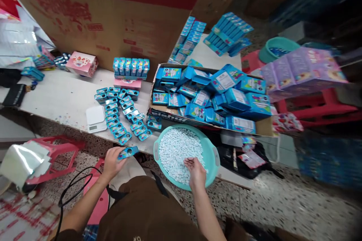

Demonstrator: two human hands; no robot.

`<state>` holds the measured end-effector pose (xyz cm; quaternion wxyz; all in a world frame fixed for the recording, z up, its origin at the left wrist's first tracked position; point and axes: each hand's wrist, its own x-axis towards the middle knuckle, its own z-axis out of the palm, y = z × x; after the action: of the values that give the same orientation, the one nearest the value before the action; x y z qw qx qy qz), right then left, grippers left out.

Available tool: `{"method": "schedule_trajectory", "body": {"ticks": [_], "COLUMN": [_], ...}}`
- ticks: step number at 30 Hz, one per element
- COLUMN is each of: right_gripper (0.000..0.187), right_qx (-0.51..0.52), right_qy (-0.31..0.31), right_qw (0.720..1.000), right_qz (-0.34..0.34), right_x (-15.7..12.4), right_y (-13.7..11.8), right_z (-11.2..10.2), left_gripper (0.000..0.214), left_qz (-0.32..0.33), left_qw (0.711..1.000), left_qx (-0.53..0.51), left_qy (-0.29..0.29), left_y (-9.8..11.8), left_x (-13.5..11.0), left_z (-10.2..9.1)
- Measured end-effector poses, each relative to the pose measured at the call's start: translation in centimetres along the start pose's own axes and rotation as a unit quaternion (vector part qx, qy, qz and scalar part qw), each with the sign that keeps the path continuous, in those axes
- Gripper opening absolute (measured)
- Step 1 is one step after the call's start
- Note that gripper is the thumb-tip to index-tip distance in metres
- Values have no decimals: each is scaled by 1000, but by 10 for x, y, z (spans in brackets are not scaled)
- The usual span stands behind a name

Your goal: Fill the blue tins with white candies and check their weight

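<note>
Beside teal basin [214, 157], boxed blue packs [226, 98], white scale [95, 118]

- You're in a packing room or small stockroom, set up for bulk handling
- Big corrugated cartons [98, 11] stand right behind your bench [56, 96]
- Open carton [166, 115] heaped with blue retail packs [226, 98], more stacked around it
- Digital scale [95, 119] sits on the bench, beside rows of packs
- Teal basin [212, 154] holds loose pale-blue pieces [177, 154] in bulk
- Bare terrazzo floor [285, 192], red plastic stools [313, 107], and bagged stock [243, 162] by the bench: work space, not living space
</note>
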<state>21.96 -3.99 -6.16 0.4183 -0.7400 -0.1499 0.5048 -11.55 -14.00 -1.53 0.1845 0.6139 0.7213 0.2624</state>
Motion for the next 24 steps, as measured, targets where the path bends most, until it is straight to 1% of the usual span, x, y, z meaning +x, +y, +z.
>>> {"method": "schedule_trajectory", "body": {"ticks": [2,3,5,6,7,8,11,13,16,19,21,22,23,24], "right_gripper": [33,32,30,29,28,27,25,26,28,31,31,30,29,26], "right_qx": [5,10,22,26,30,33,33,29,20,-9,-66,-104,-143,-178], "right_qy": [-5,-7,-10,-10,-7,-3,23,50,107,164,181,164,122,46], "right_qw": [1000,1000,999,999,999,999,999,998,991,978,965,960,957,953], "right_qz": [12,17,24,25,24,20,-12,-39,-75,-125,-175,-200,-223,-241], "right_x": [0,-1,-3,-4,-6,-7,-13,-21,-41,-75,-105,-120,-136,-151], "right_y": [-1,-2,-6,-8,-9,-10,-8,-2,10,23,33,39,46,54], "right_z": [9,14,24,29,34,38,47,52,65,84,100,110,121,135], "left_gripper": [34,34,38,40,40,40,40,41,41,41,43,43,43,42], "left_qz": [-60,-95,-165,-192,-209,-211,-203,-206,-200,-198,-202,-199,-195,-189], "left_qw": [995,988,968,957,949,947,949,951,960,965,964,963,963,963], "left_qx": [14,23,50,69,90,109,128,116,88,60,44,39,35,32], "left_qy": [78,118,183,205,217,218,206,200,177,161,168,175,182,189], "left_y": [-10,-18,-42,-56,-72,-88,-133,-156,-183,-202,-210,-213,-215,-216], "left_x": [3,8,25,36,48,60,96,117,137,145,146,145,143,142], "left_z": [-26,-39,-62,-72,-82,-90,-106,-110,-108,-101,-97,-96,-95,-95]}}
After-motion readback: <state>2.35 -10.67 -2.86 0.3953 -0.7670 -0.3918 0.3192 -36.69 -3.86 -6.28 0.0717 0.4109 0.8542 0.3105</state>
